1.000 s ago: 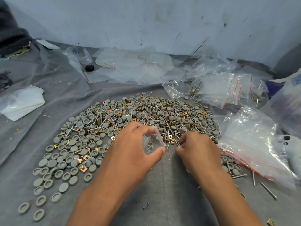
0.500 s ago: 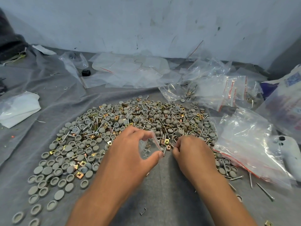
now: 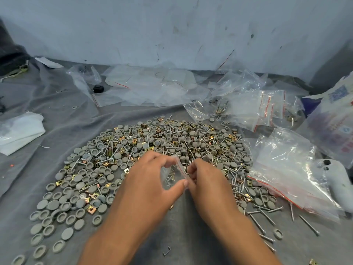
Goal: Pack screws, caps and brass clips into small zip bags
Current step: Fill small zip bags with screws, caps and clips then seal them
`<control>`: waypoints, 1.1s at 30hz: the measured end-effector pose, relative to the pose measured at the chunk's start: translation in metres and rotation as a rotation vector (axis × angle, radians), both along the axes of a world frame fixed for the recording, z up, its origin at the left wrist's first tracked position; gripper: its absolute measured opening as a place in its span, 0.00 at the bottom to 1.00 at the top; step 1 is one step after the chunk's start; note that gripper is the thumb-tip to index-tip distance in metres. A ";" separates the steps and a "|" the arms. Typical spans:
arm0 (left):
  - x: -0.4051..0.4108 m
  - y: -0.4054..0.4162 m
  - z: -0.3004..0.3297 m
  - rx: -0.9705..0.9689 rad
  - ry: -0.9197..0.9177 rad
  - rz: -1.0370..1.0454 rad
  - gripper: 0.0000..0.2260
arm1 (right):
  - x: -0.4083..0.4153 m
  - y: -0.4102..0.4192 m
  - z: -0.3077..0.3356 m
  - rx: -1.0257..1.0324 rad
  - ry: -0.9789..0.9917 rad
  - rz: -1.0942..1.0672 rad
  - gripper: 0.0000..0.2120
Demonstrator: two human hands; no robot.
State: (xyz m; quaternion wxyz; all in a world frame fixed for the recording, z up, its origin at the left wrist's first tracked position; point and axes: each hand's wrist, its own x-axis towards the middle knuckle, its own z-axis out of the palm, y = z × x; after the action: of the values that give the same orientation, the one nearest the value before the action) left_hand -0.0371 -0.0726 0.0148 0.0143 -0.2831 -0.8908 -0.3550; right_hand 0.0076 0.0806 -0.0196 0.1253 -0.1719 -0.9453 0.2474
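Note:
A wide heap of grey round caps point(image 3: 80, 180), silver screws point(image 3: 240, 190) and brass clips point(image 3: 90, 209) covers the grey cloth. Near its front edge my left hand point(image 3: 152, 186) pinches a small clear zip bag point(image 3: 172, 175) between thumb and fingers, its mouth held wide. Screws show inside the bag. My right hand point(image 3: 208, 182) is right beside it, fingers curled at the bag's red-lined edge; what they hold is hidden.
A stack of empty zip bags point(image 3: 286, 169) lies at the right, packed bags point(image 3: 248, 109) behind it. Flat clear plastic sheets point(image 3: 149, 87) spread along the wall. A white folded bag point(image 3: 19, 131) sits at the left, a white device point(image 3: 336, 180) at the far right.
My right hand has moved left, up against the bag's mouth. My left hand keeps the bag pinched in about the same spot. The camera has tilted slightly.

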 end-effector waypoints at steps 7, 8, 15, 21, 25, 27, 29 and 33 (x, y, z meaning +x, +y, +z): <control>-0.003 -0.002 -0.001 -0.007 0.005 -0.001 0.26 | 0.001 0.011 -0.001 -0.020 -0.004 -0.033 0.08; -0.002 -0.001 -0.001 -0.010 0.005 -0.003 0.26 | 0.002 0.015 0.003 -0.073 0.020 -0.046 0.08; -0.001 0.001 0.000 -0.034 -0.008 -0.004 0.26 | 0.013 0.030 0.044 -0.931 0.343 0.200 0.08; -0.001 0.004 0.000 -0.040 -0.009 -0.006 0.21 | 0.016 0.015 0.049 -0.893 0.211 0.388 0.09; 0.000 0.004 0.000 -0.036 -0.003 -0.008 0.23 | 0.019 0.009 0.047 -0.546 0.236 0.353 0.10; 0.001 0.005 0.001 -0.042 0.004 -0.009 0.24 | 0.021 0.009 0.047 -0.444 0.256 0.355 0.10; 0.001 0.005 0.002 -0.041 0.007 -0.010 0.25 | 0.023 0.011 0.047 -0.412 0.262 0.357 0.10; 0.002 0.005 0.003 -0.049 0.000 -0.015 0.26 | 0.022 0.014 0.045 -0.433 0.251 0.351 0.09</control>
State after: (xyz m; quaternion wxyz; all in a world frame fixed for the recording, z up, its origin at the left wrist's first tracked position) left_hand -0.0352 -0.0680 0.0182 0.0048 -0.2902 -0.8971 -0.3331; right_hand 0.0298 0.0943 0.0257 0.1567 0.0034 -0.8629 0.4805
